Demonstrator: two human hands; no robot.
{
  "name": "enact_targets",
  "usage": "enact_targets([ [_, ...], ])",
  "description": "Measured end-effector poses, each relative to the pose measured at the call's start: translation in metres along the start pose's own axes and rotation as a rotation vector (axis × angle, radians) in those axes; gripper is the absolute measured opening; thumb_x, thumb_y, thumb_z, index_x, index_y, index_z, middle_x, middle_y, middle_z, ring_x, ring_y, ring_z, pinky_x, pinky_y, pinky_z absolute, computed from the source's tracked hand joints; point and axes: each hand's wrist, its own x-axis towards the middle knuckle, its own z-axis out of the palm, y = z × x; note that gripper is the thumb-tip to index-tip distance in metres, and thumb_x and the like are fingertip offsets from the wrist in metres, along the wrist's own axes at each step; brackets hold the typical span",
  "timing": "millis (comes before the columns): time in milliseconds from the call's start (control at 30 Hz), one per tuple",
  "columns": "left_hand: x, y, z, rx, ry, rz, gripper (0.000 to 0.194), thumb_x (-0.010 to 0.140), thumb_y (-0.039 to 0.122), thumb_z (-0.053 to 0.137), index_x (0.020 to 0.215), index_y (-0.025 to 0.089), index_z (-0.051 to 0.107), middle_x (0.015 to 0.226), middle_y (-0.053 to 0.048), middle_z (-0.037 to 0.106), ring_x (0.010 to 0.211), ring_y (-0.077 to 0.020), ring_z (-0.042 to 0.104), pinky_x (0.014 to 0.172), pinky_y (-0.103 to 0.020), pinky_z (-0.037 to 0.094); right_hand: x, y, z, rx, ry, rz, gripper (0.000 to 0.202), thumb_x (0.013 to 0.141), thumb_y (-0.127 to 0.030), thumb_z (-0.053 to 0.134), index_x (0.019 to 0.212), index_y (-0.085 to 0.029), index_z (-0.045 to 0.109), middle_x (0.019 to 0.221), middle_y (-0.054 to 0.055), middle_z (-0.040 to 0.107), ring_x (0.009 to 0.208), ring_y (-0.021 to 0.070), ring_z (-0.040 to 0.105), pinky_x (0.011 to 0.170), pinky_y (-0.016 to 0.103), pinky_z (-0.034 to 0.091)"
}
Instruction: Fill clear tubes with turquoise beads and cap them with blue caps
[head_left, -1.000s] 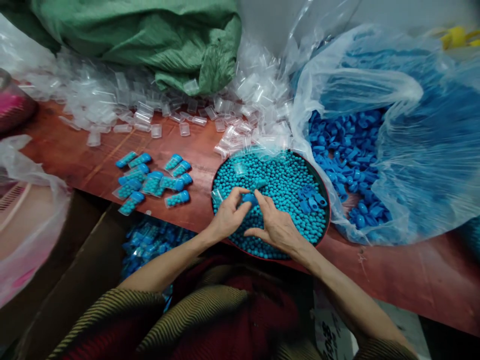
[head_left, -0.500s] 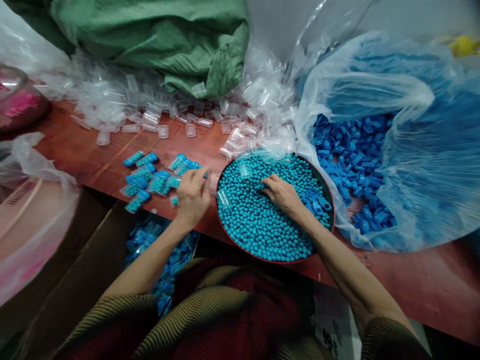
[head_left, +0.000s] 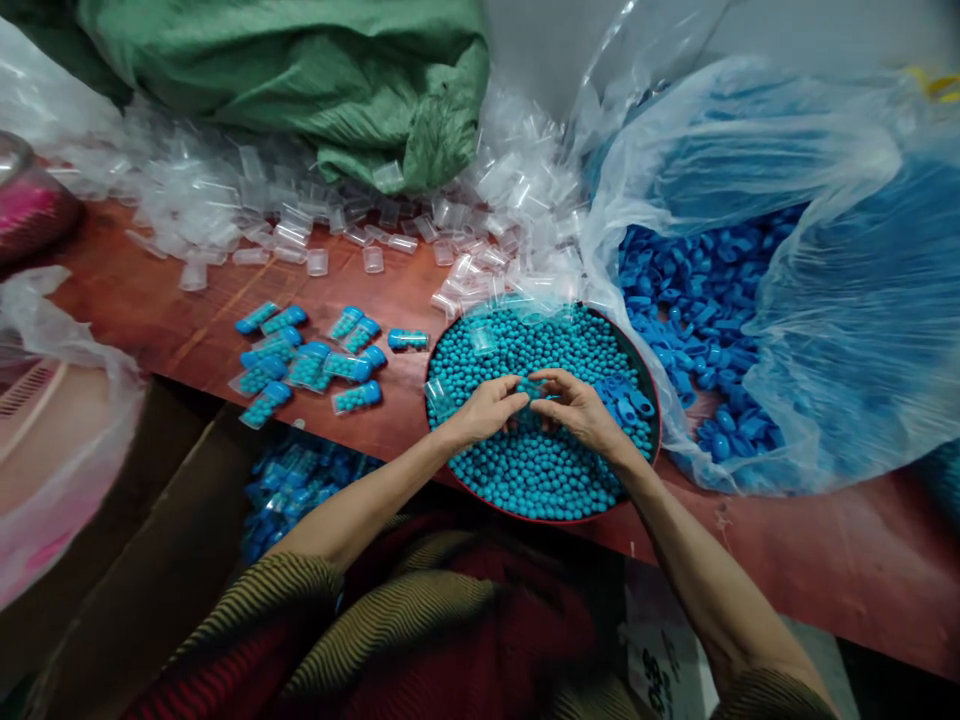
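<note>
My left hand (head_left: 493,410) and my right hand (head_left: 571,408) meet fingertip to fingertip over a round red-rimmed tray (head_left: 658,440) full of small turquoise beads (head_left: 525,480). The fingers of both hands are curled in a pinch. A faint clear glint shows between them, but I cannot make out what they hold. Some blue caps (head_left: 626,398) lie on the beads beside my right wrist. A clear tube (head_left: 484,341) rests on the beads behind my hands. Left of the tray, several bead-filled tubes with blue caps (head_left: 358,397) lie on the red tabletop (head_left: 405,420).
Many empty clear tubes (head_left: 289,235) are heaped along the back, below a green sack (head_left: 405,90). At right, a translucent bag (head_left: 840,330) spills blue caps (head_left: 690,290). More filled tubes (head_left: 292,490) lie below the front edge. A pink-lined container (head_left: 67,430) stands at left.
My left hand has moved right from the filled tubes to over the tray, uncovering the tubes it hid. My right hand has lifted its fingers from the beads to meet it.
</note>
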Motion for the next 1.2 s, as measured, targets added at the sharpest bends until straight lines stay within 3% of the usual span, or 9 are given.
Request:
enact_targets([
  [133,-0.004,-0.001,-0.007,0.065,-0.130,-0.007,0.027,0.083,0.035,0.049,0.098,0.013,0.056,0.073,0.003,0.050,0.052,-0.0057,0.047,0.046,-0.017,0.040,-0.003,-0.003,-0.006,-0.150,-0.113,-0.004,0.029,0.074,-0.042,0.066,0.087,-0.022,0.050,0.070,-0.007,0.053,0.048,0.0077,0.047,0.047,0.022,0.040],
  [300,-0.004,-0.007,-0.009,0.040,-0.124,-0.059,0.030,0.084,0.037,0.048,0.101,0.014,0.054,0.075,0.002,0.051,0.054,-0.0069,0.053,0.044,-0.017,0.042,-0.004,-0.004,-0.015,-0.394,-0.092,-0.067,0.023,0.079,-0.038,0.062,0.071,-0.020,0.050,0.058,-0.007,0.049,0.053,0.0093,0.045,0.052,0.022,0.036],
  [467,-0.006,-0.013,-0.011,-0.102,-0.078,-0.092,0.032,0.082,0.039,0.054,0.103,0.014,0.054,0.074,0.003,0.050,0.049,-0.0056,0.054,0.036,-0.014,0.036,-0.011,-0.003,-0.023,-0.694,-0.015,-0.158,0.010,0.084,-0.028,0.056,0.088,-0.020,0.061,0.081,0.001,0.064,0.075,0.0155,0.059,0.069,0.027,0.044],
  [633,-0.009,-0.008,-0.009,-0.355,-0.112,-0.129,0.042,0.075,0.045,0.065,0.101,0.015,0.052,0.070,0.002,0.059,0.048,-0.0064,0.056,0.041,-0.015,0.041,-0.026,-0.004,0.002,-1.064,0.102,-0.151,0.017,0.089,-0.024,0.049,0.098,-0.020,0.064,0.096,0.008,0.065,0.088,0.0194,0.060,0.072,0.028,0.044],
  [733,-0.010,-0.005,-0.007,-0.469,-0.165,-0.161,0.038,0.074,0.044,0.066,0.092,0.014,0.051,0.066,0.000,0.062,0.047,-0.0090,0.058,0.041,-0.017,0.043,-0.032,-0.003,0.010,-1.090,-0.014,-0.184,0.018,0.090,-0.022,0.048,0.098,-0.022,0.064,0.094,0.005,0.066,0.087,0.0171,0.061,0.069,0.024,0.044],
  [833,-0.009,-0.005,-0.005,-0.526,-0.162,-0.219,0.032,0.077,0.041,0.064,0.090,0.015,0.050,0.064,-0.001,0.062,0.046,-0.0108,0.059,0.037,-0.016,0.040,-0.035,-0.005,-0.009,-1.056,0.120,-0.212,0.021,0.093,-0.022,0.044,0.102,-0.023,0.063,0.099,0.004,0.067,0.091,0.0158,0.062,0.074,0.025,0.046],
  [933,-0.010,-0.007,-0.004,-0.498,-0.133,-0.247,0.033,0.079,0.037,0.063,0.100,0.015,0.050,0.065,-0.001,0.063,0.044,-0.0099,0.058,0.036,-0.016,0.038,-0.038,-0.010,-0.038,-1.262,0.347,-0.031,0.024,0.093,-0.029,0.045,0.107,-0.020,0.062,0.100,0.009,0.067,0.091,0.0206,0.062,0.072,0.030,0.046],
  [1067,-0.011,-0.009,-0.005,-0.506,-0.193,-0.194,0.044,0.078,0.038,0.066,0.112,0.017,0.049,0.072,-0.002,0.065,0.050,-0.0109,0.061,0.040,-0.017,0.042,-0.040,-0.011,-0.054,-1.488,0.255,0.294,0.031,0.090,-0.039,0.049,0.105,-0.015,0.061,0.094,0.014,0.066,0.077,0.0249,0.063,0.056,0.031,0.041],
  [1200,-0.011,-0.011,-0.007,-0.617,-0.273,-0.153,0.048,0.080,0.038,0.065,0.119,0.016,0.047,0.078,-0.004,0.065,0.058,-0.0136,0.065,0.045,-0.020,0.047,-0.037,-0.005,-0.050,-1.434,0.253,0.266,0.028,0.093,-0.030,0.042,0.112,-0.019,0.059,0.101,0.010,0.067,0.083,0.0216,0.063,0.058,0.028,0.041],
])
